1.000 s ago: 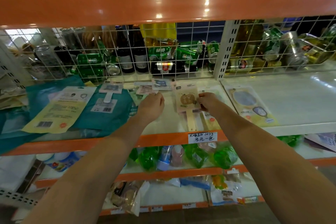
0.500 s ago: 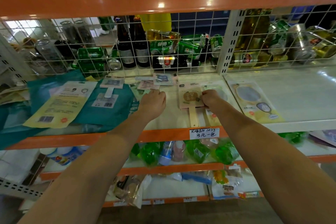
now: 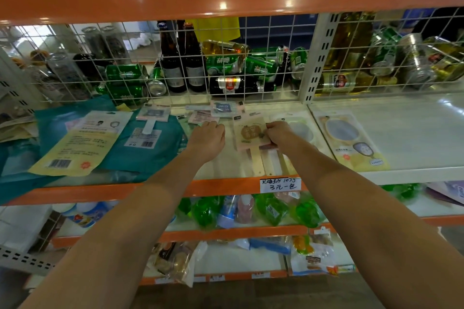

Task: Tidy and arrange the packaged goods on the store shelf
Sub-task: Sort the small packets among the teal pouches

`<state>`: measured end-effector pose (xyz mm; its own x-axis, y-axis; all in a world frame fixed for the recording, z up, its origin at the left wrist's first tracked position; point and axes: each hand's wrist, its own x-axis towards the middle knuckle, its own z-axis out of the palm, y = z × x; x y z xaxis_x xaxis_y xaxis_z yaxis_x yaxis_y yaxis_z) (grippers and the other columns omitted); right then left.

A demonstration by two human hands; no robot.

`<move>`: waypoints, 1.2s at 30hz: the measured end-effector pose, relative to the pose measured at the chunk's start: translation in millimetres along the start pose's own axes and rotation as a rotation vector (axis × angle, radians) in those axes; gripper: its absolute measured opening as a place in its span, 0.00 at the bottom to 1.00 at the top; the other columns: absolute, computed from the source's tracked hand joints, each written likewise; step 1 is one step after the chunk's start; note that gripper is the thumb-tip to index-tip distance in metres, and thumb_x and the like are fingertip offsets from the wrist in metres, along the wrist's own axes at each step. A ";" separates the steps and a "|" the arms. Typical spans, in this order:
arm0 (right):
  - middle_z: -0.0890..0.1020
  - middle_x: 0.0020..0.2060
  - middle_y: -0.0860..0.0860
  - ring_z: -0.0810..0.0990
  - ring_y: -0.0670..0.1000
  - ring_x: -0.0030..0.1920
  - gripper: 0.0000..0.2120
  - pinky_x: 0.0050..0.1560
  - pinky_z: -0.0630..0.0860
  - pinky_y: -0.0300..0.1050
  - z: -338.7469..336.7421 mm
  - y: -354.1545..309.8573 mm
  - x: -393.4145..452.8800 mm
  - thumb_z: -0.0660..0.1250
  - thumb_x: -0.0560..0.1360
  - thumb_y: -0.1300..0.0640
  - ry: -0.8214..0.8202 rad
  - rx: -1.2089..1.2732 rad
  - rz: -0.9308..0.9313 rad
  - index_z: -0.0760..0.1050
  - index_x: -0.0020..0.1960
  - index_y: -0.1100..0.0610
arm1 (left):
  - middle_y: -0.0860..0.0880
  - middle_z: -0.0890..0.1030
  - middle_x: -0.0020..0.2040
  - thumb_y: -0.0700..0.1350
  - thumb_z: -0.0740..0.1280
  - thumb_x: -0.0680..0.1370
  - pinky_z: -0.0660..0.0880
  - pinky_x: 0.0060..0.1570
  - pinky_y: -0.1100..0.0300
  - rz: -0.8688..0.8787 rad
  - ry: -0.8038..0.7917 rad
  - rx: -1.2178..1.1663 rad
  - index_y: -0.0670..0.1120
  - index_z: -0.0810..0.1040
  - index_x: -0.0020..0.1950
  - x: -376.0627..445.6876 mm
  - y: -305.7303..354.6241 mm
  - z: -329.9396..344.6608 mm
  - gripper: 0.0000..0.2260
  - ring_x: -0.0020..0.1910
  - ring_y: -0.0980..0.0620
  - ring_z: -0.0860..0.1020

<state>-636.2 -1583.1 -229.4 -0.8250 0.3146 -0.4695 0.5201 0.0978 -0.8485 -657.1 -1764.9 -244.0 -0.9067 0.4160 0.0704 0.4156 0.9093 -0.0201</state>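
Pink flat packet with a round tan print and a pale wooden stick handle (image 3: pixel 251 134) lies flat on the white shelf (image 3: pixel 391 120), mid-front, handle pointing toward the orange front rail (image 3: pixel 221 187). Your right hand (image 3: pixel 280 133) pinches its right edge, fingers curled on it. More similar stick packets lie under and beside it. Your left hand (image 3: pixel 207 137) sits just left of the packet, fingers curled down onto the shelf; can't tell whether it holds anything. Small pink and blue packets (image 3: pixel 221 109) lie just behind both hands. Further left, a yellow-and-white flat pouch with a barcode (image 3: pixel 80 143) overlaps teal bags (image 3: pixel 155 148). To the right, a yellow-backed mirror packet (image 3: pixel 351 140) lies alone. Handwritten white price tag (image 3: pixel 280 184) on the rail below. Green cans and brown bottles (image 3: pixel 185 65) behind the white wire grid (image 3: pixel 263 32).
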 end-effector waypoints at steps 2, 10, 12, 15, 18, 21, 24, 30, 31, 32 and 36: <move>0.75 0.62 0.63 0.80 0.65 0.57 0.16 0.31 0.82 0.47 5.5 -2.3 -5.0 0.58 0.79 0.70 -0.021 -0.016 0.002 0.72 0.65 0.64 | 0.45 0.75 0.59 0.46 0.53 0.82 0.72 0.55 0.50 -0.017 0.012 -0.002 0.43 0.74 0.60 -0.5 -3.5 -0.5 0.13 0.58 0.45 0.73; 0.78 0.59 0.63 0.83 0.65 0.46 0.15 0.21 0.77 0.47 33.4 -7.5 -10.3 0.61 0.78 0.69 -0.002 -0.176 -0.019 0.73 0.63 0.64 | 0.45 0.74 0.61 0.46 0.53 0.83 0.70 0.56 0.53 0.003 0.043 0.004 0.44 0.73 0.63 -4.6 -24.3 -5.1 0.14 0.59 0.46 0.72; 0.79 0.57 0.63 0.84 0.64 0.44 0.13 0.27 0.81 0.51 41.0 -7.8 -9.2 0.60 0.78 0.67 0.027 -0.186 -0.022 0.74 0.62 0.65 | 0.45 0.74 0.63 0.46 0.52 0.83 0.70 0.57 0.53 0.024 0.041 -0.003 0.44 0.72 0.65 -5.5 -32.9 -6.9 0.16 0.61 0.46 0.72; 0.79 0.58 0.61 0.82 0.60 0.54 0.15 0.42 0.83 0.47 50.0 -7.8 -9.1 0.59 0.78 0.67 0.032 -0.223 -0.049 0.73 0.64 0.66 | 0.45 0.72 0.66 0.46 0.52 0.83 0.69 0.59 0.52 0.061 0.036 0.004 0.44 0.71 0.67 -7.0 -45.2 -8.0 0.17 0.63 0.45 0.71; 0.77 0.62 0.60 0.78 0.57 0.60 0.17 0.43 0.77 0.37 55.6 -8.0 -14.4 0.59 0.78 0.66 0.067 -0.352 -0.071 0.72 0.66 0.65 | 0.44 0.72 0.64 0.46 0.52 0.83 0.69 0.58 0.52 0.078 0.010 0.020 0.43 0.71 0.66 -8.4 -55.2 -7.6 0.16 0.62 0.45 0.71; 0.79 0.60 0.58 0.81 0.55 0.51 0.15 0.35 0.76 0.36 61.7 -11.4 -22.6 0.60 0.79 0.64 0.179 -0.546 -0.059 0.72 0.65 0.65 | 0.44 0.72 0.64 0.46 0.52 0.83 0.68 0.59 0.52 0.098 0.015 0.010 0.43 0.71 0.66 -8.8 -62.0 -7.7 0.15 0.62 0.44 0.71; 0.78 0.61 0.57 0.78 0.55 0.57 0.15 0.54 0.75 0.41 69.3 -10.6 -22.3 0.60 0.80 0.63 0.263 -0.686 -0.058 0.71 0.65 0.66 | 0.44 0.72 0.64 0.46 0.52 0.83 0.68 0.59 0.52 0.122 0.036 0.000 0.42 0.71 0.65 -10.0 -64.8 -9.2 0.15 0.63 0.45 0.70; 0.79 0.59 0.58 0.78 0.55 0.53 0.14 0.46 0.73 0.42 75.7 -9.3 -21.2 0.58 0.79 0.64 0.210 -0.881 -0.131 0.73 0.62 0.67 | 0.44 0.73 0.63 0.46 0.52 0.83 0.68 0.59 0.52 0.146 0.046 -0.016 0.42 0.72 0.64 -11.2 -66.6 -11.9 0.15 0.62 0.46 0.70; 0.78 0.59 0.58 0.78 0.54 0.54 0.14 0.44 0.72 0.41 75.9 -9.5 -20.2 0.58 0.79 0.64 0.184 -0.893 -0.138 0.73 0.63 0.67 | 0.44 0.73 0.63 0.46 0.52 0.83 0.68 0.59 0.52 0.146 0.043 -0.013 0.42 0.72 0.64 -11.0 -67.1 -12.2 0.15 0.62 0.46 0.70; 0.78 0.60 0.59 0.78 0.54 0.55 0.15 0.43 0.72 0.41 76.2 -8.8 -18.8 0.59 0.79 0.64 0.165 -0.914 -0.150 0.72 0.63 0.67 | 0.44 0.73 0.63 0.46 0.52 0.83 0.68 0.59 0.53 0.146 0.042 -0.009 0.42 0.72 0.64 -10.9 -67.4 -12.6 0.15 0.62 0.46 0.70; 0.77 0.59 0.60 0.78 0.56 0.58 0.14 0.47 0.72 0.41 79.6 -6.5 -18.9 0.60 0.78 0.65 0.207 -0.980 -0.165 0.71 0.63 0.66 | 0.45 0.72 0.65 0.46 0.52 0.83 0.68 0.59 0.53 0.157 0.043 0.001 0.43 0.71 0.65 -10.7 -68.5 -12.3 0.15 0.63 0.46 0.70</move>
<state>-641.6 -1664.8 -234.5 -0.8969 0.3753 -0.2338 0.4319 0.8569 -0.2815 -675.0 -1831.8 -231.1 -0.8266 0.5522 0.1090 0.5519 0.8332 -0.0352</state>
